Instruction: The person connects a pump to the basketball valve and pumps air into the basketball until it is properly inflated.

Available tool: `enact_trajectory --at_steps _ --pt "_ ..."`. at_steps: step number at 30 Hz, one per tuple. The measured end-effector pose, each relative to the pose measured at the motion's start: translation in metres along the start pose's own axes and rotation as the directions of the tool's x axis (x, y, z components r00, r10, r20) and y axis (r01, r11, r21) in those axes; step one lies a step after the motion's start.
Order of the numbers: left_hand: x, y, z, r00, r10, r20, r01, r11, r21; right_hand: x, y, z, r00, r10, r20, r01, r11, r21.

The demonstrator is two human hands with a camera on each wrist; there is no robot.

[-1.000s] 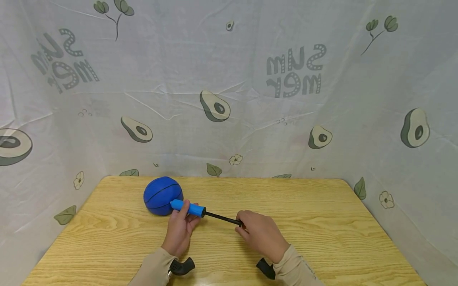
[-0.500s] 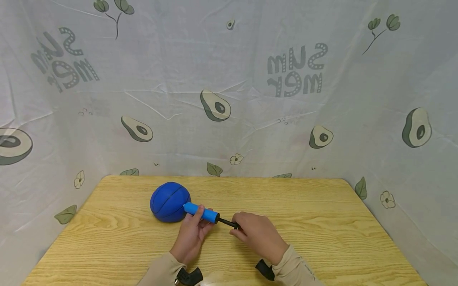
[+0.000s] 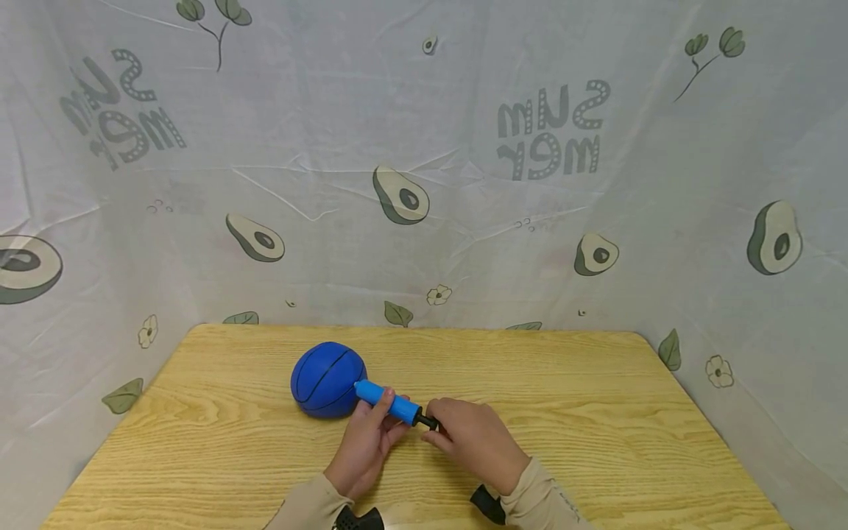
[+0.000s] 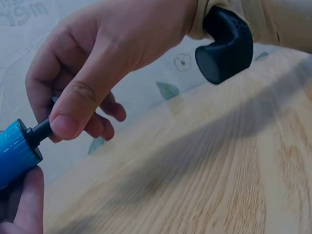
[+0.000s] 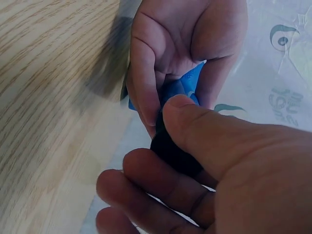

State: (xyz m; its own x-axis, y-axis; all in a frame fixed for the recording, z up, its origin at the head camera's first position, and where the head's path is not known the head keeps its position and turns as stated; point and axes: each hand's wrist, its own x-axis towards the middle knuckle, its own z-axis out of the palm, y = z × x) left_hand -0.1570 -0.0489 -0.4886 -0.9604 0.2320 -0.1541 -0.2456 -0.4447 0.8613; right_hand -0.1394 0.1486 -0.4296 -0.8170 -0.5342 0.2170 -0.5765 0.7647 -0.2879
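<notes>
Left hand point(image 3: 369, 445): fingers curled around blue pump point(image 3: 403, 410), thumb on top of the barrel, the rest underneath. Right hand point(image 3: 475, 440): thumb and index finger pinching black handle point(image 3: 428, 422) at the pump's right end; the other fingers are bent and slightly apart, seen at lower left of the right wrist view. Only a short bit of black rod shows between barrel and handle.

Pump sits lower centre of the head frame, slanting down to the right. Its left tip meets the right side of blue ball point(image 3: 324, 379); can't tell whether a needle is inside. Ball rests on the wooden bench point(image 3: 563, 397), left of centre.

Counts: one ball, one pump, one handle, one bench, two hands. Two beige sleeves point(image 3: 539, 495) at the bottom edge, two black wrist pieces point(image 3: 488, 504) next to them. One pale cloth point(image 3: 318, 132) behind, with two mirrored "summer" prints, upper left and upper right.
</notes>
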Motion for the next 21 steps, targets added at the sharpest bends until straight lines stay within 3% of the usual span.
enact_trajectory --at_steps 9,21 --pt "0.002 -0.001 -0.005 1.000 0.021 0.016 -0.021 1.000 0.021 -0.001 -0.001 0.000 1.000 -0.002 -0.005 0.002 1.000 -0.006" --pt "0.010 0.000 -0.014 0.997 0.074 -0.038 -0.074 0.997 -0.006 -0.002 0.001 -0.002 0.999 0.048 0.015 -0.048 0.999 -0.021"
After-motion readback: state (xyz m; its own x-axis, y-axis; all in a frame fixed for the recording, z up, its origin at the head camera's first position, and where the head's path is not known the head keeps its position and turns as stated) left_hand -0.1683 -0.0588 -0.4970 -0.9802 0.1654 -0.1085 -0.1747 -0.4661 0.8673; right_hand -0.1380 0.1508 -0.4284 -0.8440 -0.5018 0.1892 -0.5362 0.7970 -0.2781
